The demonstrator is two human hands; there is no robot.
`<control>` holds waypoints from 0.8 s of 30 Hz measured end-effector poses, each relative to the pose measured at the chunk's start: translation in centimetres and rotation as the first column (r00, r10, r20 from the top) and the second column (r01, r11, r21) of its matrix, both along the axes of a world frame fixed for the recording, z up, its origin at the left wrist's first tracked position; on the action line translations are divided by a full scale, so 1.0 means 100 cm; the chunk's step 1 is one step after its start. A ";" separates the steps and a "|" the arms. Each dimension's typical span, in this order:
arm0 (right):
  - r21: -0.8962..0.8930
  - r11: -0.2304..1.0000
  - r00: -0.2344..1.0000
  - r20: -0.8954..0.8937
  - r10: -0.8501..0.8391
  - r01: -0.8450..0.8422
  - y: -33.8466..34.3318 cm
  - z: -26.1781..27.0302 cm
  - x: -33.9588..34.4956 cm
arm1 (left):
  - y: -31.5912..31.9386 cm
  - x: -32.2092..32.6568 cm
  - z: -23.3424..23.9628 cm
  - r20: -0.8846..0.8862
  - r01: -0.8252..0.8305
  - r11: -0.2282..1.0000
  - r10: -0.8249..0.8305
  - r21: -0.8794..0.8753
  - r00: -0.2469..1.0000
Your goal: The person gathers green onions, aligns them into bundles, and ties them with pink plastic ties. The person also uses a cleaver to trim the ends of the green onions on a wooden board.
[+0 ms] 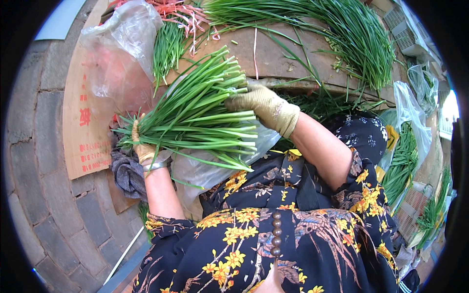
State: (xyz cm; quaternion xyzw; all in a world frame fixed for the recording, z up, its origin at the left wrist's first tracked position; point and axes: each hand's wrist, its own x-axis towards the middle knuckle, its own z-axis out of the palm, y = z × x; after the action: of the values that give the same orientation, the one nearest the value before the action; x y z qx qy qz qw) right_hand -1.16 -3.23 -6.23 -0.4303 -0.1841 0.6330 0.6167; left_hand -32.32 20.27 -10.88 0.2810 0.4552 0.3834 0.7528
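Note:
A large loose bunch of green Chinese chives (198,121) spans the space between my two hands, pale stem ends to the right. My left hand (143,144), in a tan glove, grips it near the leafy end; leaves hide part of the fingers. At the stem end is my right hand (269,108), in a ribbed tan glove, its fingers bent in among the stems and fingertips partly hidden. Below the bunch, a clear plastic sheet (198,172) covers part of my lap. A smaller chive bundle (169,47) lies just beyond, on the board.
A brown board (271,47) ahead bears a long chive heap (366,47), trimmings and pink plastic ties (183,14). To the left are a clear bag (121,55), a printed wooden panel (82,146) and grey paving (55,135). Bagged chives (401,161) and plastic crates (414,208) stand right.

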 end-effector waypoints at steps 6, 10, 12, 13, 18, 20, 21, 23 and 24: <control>0.049 0.991 0.981 0.152 0.118 -0.126 -0.011 -0.002 -0.010 | 0.007 -0.008 0.003 0.022 0.039 0.999 -0.040 0.012 0.999; 0.033 0.999 0.986 -0.162 0.031 -0.026 -0.017 0.003 -0.015 | 0.006 0.000 0.014 0.204 0.161 0.987 -0.154 -0.018 0.967; 0.027 0.998 0.991 -0.124 0.056 -0.053 -0.019 0.006 -0.015 | 0.006 0.008 0.020 0.164 0.103 0.995 -0.099 -0.014 0.982; 0.038 0.996 0.944 -0.320 0.084 -0.076 -0.018 0.007 -0.014 | 0.006 0.011 0.022 0.140 0.101 0.995 -0.099 -0.004 0.985; 0.335 0.930 0.979 0.185 0.090 -0.149 -0.022 0.002 -0.010 | 0.007 0.014 0.023 -0.042 0.054 0.998 -0.052 0.030 0.998; 0.317 0.939 0.976 0.203 0.072 -0.135 -0.028 -0.002 -0.009 | 0.012 0.010 0.018 -0.060 0.051 0.998 -0.049 0.033 0.997; 0.264 0.952 0.974 0.203 0.102 -0.154 -0.032 -0.002 -0.010 | 0.015 0.007 0.015 -0.047 0.016 1.000 -0.015 0.015 0.999; 0.154 0.958 0.901 0.402 0.162 -0.241 -0.048 0.001 -0.006 | 0.023 -0.002 0.009 -0.048 -0.017 1.000 0.017 0.006 0.999; 0.125 0.948 0.797 0.579 0.169 -0.291 -0.060 0.006 -0.001 | 0.028 -0.006 0.005 -0.013 0.002 1.000 -0.002 -0.005 1.000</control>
State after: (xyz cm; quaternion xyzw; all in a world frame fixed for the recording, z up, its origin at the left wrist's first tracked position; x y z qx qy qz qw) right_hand -1.28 -9.26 -5.62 -0.5047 -0.4734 0.5260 0.4945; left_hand -32.92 23.09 -10.37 0.2822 0.4606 0.3799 0.7509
